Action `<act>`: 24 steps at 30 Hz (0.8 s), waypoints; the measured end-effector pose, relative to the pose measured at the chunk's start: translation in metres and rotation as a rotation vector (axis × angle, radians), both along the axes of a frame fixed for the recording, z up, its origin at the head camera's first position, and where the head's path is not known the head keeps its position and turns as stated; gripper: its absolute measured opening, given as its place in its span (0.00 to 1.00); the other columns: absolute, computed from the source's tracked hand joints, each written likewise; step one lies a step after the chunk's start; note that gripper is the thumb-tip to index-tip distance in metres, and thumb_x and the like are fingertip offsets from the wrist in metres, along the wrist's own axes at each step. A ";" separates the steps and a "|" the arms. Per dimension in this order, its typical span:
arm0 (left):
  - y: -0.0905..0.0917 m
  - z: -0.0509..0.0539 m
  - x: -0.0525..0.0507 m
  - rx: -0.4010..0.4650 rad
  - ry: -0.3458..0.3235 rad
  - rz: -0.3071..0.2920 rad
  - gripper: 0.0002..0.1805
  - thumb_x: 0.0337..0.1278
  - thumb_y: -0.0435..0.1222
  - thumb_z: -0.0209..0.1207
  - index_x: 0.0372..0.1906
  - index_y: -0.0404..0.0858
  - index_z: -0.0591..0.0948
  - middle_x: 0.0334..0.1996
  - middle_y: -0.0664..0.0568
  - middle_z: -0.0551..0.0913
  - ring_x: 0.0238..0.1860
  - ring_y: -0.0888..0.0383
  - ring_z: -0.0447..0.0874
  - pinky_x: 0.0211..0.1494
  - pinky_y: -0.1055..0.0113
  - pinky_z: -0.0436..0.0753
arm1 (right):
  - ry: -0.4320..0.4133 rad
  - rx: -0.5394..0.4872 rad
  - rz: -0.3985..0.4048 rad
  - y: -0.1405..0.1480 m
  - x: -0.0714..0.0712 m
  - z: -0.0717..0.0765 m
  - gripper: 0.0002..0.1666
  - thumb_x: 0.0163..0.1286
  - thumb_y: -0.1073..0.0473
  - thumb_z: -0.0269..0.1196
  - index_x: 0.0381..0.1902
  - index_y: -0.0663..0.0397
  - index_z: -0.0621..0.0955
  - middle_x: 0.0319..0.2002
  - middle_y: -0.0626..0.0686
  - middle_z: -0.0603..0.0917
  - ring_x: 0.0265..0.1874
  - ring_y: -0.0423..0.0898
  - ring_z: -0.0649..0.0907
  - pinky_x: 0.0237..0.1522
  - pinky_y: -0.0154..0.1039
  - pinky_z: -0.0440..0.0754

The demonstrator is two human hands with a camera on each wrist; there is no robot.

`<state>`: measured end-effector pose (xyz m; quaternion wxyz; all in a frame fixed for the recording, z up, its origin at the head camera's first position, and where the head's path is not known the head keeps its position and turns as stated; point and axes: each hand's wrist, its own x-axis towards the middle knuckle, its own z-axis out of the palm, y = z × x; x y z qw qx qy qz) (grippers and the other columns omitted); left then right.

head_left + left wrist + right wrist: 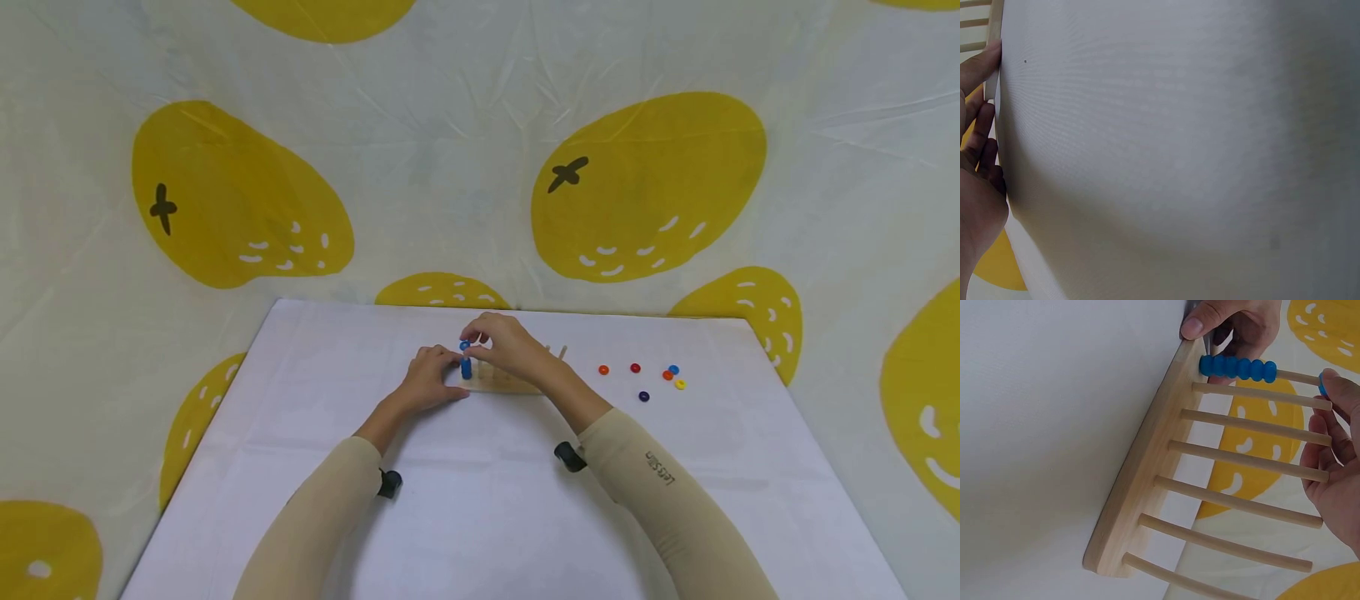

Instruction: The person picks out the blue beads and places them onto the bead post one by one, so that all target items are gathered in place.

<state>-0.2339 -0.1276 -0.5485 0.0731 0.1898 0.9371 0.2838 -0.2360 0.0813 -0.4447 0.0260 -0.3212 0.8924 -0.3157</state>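
Note:
A wooden peg rack [1138, 465] stands on the table, with a row of several upright pegs on a long base. Stacked low on the end peg are several blue rings [1238, 367]. My left hand [429, 379] grips that end of the base, its thumb on the near side and the other fingers behind. Between thumb and fingertips my right hand [512, 343] pinches another blue ring [1322, 385] at the top of the same peg. The other pegs bear no rings in the right wrist view. In the left wrist view only part of the left hand [982, 206] and the rack's edge show.
To the right of the rack lie several loose rings: an orange ring [603, 370], a red ring [635, 367], a dark purple ring [644, 397], a yellow ring [680, 384] and a blue ring [673, 369] among them. A patterned cloth [450, 167] hangs behind the white table [480, 500].

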 end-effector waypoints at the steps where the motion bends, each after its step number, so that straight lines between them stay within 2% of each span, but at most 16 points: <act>1: 0.000 0.000 0.000 0.000 0.000 0.001 0.36 0.50 0.51 0.77 0.64 0.42 0.81 0.56 0.50 0.80 0.64 0.47 0.69 0.69 0.48 0.70 | -0.003 -0.004 0.001 0.000 0.000 0.000 0.16 0.69 0.58 0.71 0.52 0.58 0.86 0.47 0.54 0.87 0.46 0.50 0.84 0.54 0.50 0.84; 9: 0.000 0.000 0.001 0.003 0.024 -0.006 0.35 0.50 0.50 0.77 0.62 0.40 0.82 0.56 0.48 0.80 0.65 0.46 0.69 0.69 0.47 0.70 | 0.024 -0.028 0.011 0.004 0.003 0.001 0.15 0.71 0.59 0.69 0.53 0.59 0.85 0.48 0.53 0.87 0.46 0.49 0.84 0.54 0.49 0.84; 17: 0.000 -0.002 0.000 -0.007 0.007 0.012 0.35 0.50 0.51 0.77 0.63 0.42 0.82 0.57 0.49 0.80 0.66 0.47 0.69 0.71 0.48 0.68 | 0.040 -0.058 0.000 0.008 0.005 0.001 0.14 0.70 0.60 0.70 0.52 0.56 0.86 0.48 0.53 0.87 0.47 0.50 0.84 0.55 0.49 0.84; 24: 0.000 -0.001 0.002 -0.002 0.008 0.008 0.36 0.51 0.50 0.77 0.64 0.41 0.81 0.58 0.49 0.80 0.66 0.47 0.69 0.71 0.48 0.69 | 0.078 -0.071 -0.038 0.021 0.016 0.008 0.16 0.70 0.59 0.70 0.54 0.55 0.85 0.50 0.54 0.87 0.49 0.51 0.83 0.55 0.52 0.84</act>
